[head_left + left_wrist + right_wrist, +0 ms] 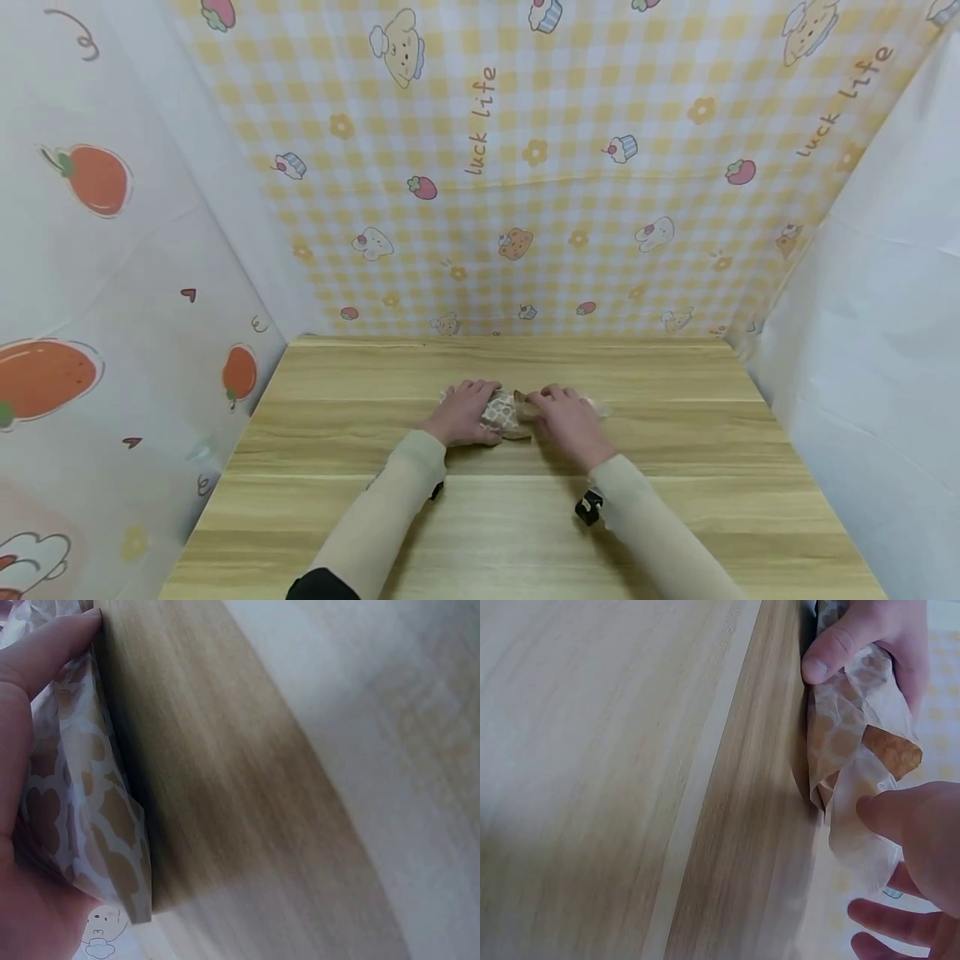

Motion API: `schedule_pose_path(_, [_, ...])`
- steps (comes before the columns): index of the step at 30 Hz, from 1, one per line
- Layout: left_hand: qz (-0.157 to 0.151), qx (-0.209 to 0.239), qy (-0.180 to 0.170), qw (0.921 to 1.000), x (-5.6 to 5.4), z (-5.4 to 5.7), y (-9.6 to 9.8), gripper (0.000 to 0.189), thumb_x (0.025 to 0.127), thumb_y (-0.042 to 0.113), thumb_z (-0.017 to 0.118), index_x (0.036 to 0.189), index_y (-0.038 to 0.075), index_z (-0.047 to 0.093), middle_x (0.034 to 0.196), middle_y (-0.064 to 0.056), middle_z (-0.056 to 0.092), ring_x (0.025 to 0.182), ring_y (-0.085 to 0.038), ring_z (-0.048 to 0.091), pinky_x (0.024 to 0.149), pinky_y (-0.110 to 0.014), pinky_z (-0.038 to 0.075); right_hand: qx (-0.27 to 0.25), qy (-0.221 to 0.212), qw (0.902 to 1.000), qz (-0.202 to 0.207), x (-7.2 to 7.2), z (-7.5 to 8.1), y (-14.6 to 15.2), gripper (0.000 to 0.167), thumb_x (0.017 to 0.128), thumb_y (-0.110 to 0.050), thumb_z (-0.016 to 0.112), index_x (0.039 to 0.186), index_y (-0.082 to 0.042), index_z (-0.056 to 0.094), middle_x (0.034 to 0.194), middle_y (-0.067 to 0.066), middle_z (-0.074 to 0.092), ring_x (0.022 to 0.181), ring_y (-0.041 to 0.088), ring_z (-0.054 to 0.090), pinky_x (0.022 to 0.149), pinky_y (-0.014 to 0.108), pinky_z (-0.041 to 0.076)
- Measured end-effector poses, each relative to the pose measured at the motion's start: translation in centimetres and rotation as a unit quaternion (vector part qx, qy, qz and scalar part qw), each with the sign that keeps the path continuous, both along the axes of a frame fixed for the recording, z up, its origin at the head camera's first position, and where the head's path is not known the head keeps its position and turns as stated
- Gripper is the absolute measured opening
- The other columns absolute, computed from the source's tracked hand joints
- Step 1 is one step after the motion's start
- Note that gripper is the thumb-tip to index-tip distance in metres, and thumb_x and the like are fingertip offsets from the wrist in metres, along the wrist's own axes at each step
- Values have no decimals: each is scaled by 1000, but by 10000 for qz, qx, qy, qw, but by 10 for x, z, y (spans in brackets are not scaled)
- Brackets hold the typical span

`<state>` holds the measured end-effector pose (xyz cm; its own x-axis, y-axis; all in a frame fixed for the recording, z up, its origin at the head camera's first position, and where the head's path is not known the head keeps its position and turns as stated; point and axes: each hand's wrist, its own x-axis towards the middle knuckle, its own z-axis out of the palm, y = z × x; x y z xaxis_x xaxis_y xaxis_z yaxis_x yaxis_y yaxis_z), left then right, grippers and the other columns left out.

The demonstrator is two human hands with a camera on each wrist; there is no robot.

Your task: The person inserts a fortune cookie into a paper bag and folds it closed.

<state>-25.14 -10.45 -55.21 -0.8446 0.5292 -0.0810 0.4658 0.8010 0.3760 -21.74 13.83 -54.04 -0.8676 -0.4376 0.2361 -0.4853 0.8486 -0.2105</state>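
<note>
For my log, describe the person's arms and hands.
The left hand and right hand wear no gloves. The left sleeve, partly covered by black material, and the right sleeve, with a small black device at its end, are cream.

Paper wrapper point(847, 716) – crinkled, wood-grain tabletop point(495, 525) – smooth

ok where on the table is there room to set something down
Bare table lies between the sleeves, outside each sleeve toward the white cloths, and behind the paper bag up to the checked cloth. Crowded: mid-table, where the left hand and right hand hold the paper bag.
</note>
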Motion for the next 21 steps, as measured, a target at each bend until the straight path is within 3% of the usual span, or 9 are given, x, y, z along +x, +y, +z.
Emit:
schedule_pose_path(3, [-19,-7,15,10000,-1,-2,0,96,82,53,86,158,15,40,155,-9,52,142,-35,46,113,-72,36,-253,-183,9993,216,-3,-2,-3,41,94,-12,78,134,-18,70,122,12,68,103,35,66,80,52,60])
schedule_pose_path(9, [-28,57,-11,10000,-2,-3,-1,97,81,52,87,157,14,41,154,-9,52,141,-35,47,112,-72,36,-1067,-952,9876,647,-8,-2,-10,44,98,-11,74,140,-7,62,129,14,69,114,33,68,99,50,56])
schedule_pose_path(13, [-30,35,-34,10000,-2,-3,0,97,82,52,86,158,14,40,153,-9,52,140,-34,47,112,-71,37,-1476,-1110,9806,658,-14,-6,-16,34,94,-5,76,125,-5,62,109,9,72,93,23,69,81,38,59])
schedule_pose_path(16, [-25,11,-38,10000,-2,-3,0,98,82,54,86,159,14,40,154,-9,52,141,-34,47,112,-71,36,-1644,-954,9793,691,-17,-10,-19,24,87,3,77,104,-5,63,93,5,67,80,18,60,68,31,53])
schedule_pose_path(18, [-10,-6,-56,10000,-1,-3,0,98,82,54,86,159,14,39,154,-8,51,141,-34,46,113,-71,36,-1709,-808,9795,695,-19,-12,-21,22,82,5,77,94,-6,62,93,7,64,81,18,59,68,29,51])
schedule_pose_path(21, [22,-52,-84,9999,0,-3,0,98,83,54,85,160,15,38,155,-7,51,142,-33,46,114,-71,35,-1851,-774,9777,621,-21,-17,-22,22,81,7,78,91,-6,63,103,12,63,88,20,61,73,29,54])
